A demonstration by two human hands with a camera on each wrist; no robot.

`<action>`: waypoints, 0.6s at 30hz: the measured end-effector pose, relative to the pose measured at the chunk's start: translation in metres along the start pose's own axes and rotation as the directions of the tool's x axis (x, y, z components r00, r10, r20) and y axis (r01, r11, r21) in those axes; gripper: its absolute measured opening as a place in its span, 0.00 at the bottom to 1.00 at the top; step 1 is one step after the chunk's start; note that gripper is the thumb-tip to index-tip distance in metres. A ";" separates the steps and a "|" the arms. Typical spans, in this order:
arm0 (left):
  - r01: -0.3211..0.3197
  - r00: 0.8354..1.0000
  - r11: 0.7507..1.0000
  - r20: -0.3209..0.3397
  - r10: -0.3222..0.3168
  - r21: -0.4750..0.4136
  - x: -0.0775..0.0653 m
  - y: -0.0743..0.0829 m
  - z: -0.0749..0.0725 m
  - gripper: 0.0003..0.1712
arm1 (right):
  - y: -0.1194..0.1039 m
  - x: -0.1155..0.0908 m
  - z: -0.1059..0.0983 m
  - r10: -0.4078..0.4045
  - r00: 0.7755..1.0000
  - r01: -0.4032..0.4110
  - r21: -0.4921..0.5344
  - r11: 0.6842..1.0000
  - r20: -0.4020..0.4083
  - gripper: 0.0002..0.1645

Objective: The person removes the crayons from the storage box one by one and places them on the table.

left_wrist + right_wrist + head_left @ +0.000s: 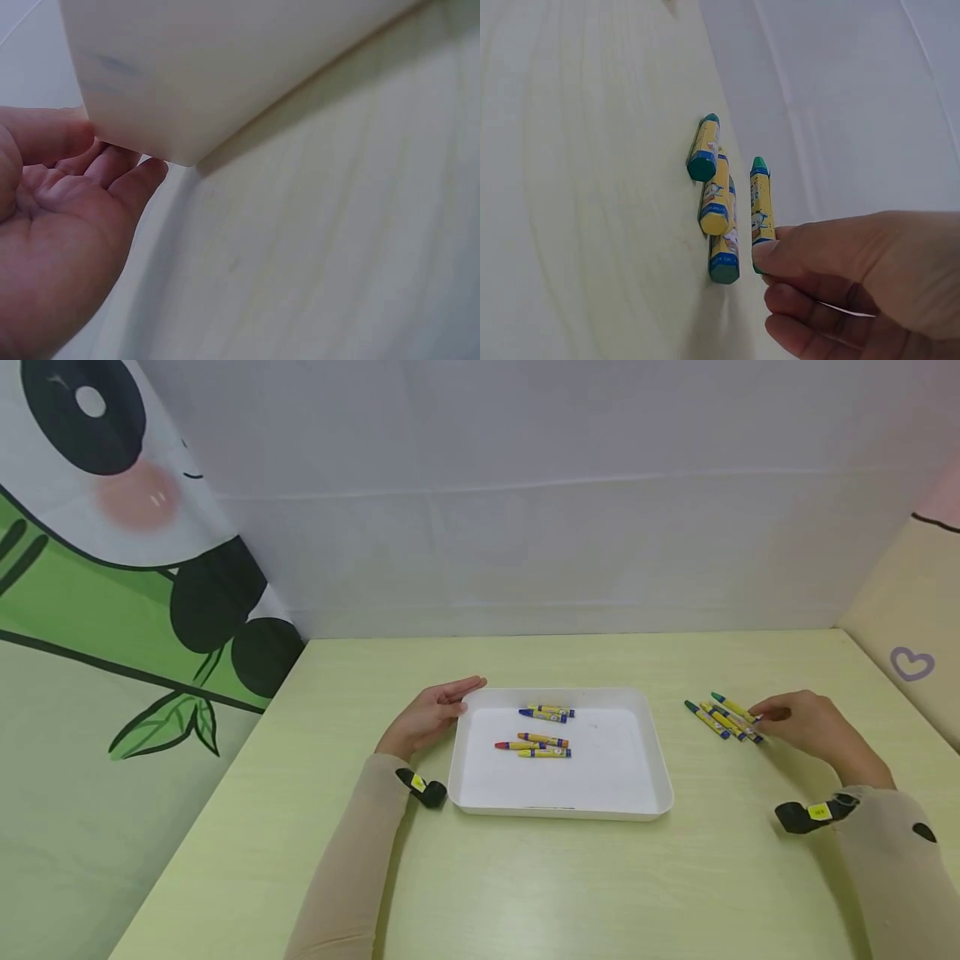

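My right hand (pixel 813 731) pinches the rear end of a green crayon (pixel 761 201) between thumb and fingers; its green tip points away from the hand. Beside it lies a small group of crayons (pixel 708 721) on the table, including another green one (pixel 704 148) and a yellow one (pixel 715 196). My left hand (pixel 427 718) holds the far left corner of a shallow white tray (pixel 660 768), thumb against its side wall and fingers around the corner. Inside the tray lie a blue crayon (pixel 543 716), an orange crayon (pixel 543 740), a red crayon (pixel 519 746) and yellow ones (pixel 545 753).
The pale wood-grain table (pixel 562 885) runs back to a whitish cloth wall (pixel 562 560). A printed panel (pixel 135 602) stands on the left and a beige one (pixel 911 618) on the right. Both wrists carry a small black camera (pixel 802 817).
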State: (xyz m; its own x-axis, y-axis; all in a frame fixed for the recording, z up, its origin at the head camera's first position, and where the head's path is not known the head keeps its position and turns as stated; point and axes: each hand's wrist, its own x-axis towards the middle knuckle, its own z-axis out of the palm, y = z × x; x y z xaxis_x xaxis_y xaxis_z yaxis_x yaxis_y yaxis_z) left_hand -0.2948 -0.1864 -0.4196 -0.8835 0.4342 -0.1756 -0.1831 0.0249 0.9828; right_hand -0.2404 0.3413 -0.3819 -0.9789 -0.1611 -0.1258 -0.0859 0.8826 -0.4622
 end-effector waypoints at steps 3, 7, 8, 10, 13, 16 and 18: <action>0.005 1.000 1.000 -0.004 -0.006 -0.005 0.001 0.000 0.000 0.31 | 0.005 -0.001 0.001 0.003 1.000 -0.003 -0.003 1.000 0.001 0.22; 0.007 1.000 1.000 -0.004 -0.007 -0.012 0.000 -0.001 -0.001 0.31 | 0.010 -0.002 0.003 0.004 1.000 -0.004 -0.010 1.000 0.001 0.21; 0.006 1.000 1.000 -0.003 -0.006 -0.013 0.000 -0.001 -0.001 0.31 | 0.011 -0.002 0.003 0.007 1.000 -0.007 -0.011 1.000 0.001 0.21; 0.007 1.000 1.000 -0.002 -0.007 -0.015 0.000 -0.001 -0.001 0.31 | 0.013 -0.002 0.003 0.007 1.000 -0.007 -0.011 1.000 0.003 0.21; 0.009 1.000 1.000 -0.002 -0.009 -0.015 0.000 0.000 -0.001 0.31 | 0.013 -0.002 0.002 0.007 1.000 -0.007 -0.011 1.000 0.010 0.20; 0.013 1.000 1.000 -0.005 -0.013 -0.015 -0.001 0.000 0.000 0.31 | 0.013 -0.002 0.001 0.008 1.000 -0.008 -0.015 1.000 0.015 0.20; 0.014 1.000 1.000 -0.005 -0.014 -0.014 -0.002 0.001 0.000 0.31 | 0.012 -0.003 0.000 0.008 1.000 -0.008 -0.014 1.000 0.021 0.20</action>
State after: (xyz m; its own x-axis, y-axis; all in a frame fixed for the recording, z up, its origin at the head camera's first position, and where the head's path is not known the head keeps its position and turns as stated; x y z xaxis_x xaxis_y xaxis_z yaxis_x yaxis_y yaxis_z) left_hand -0.2935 -0.1874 -0.4182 -0.8831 0.4291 -0.1899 -0.2018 0.0182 0.9793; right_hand -0.2388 0.3522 -0.3869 -0.9755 -0.1629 -0.1476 -0.0808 0.8902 -0.4484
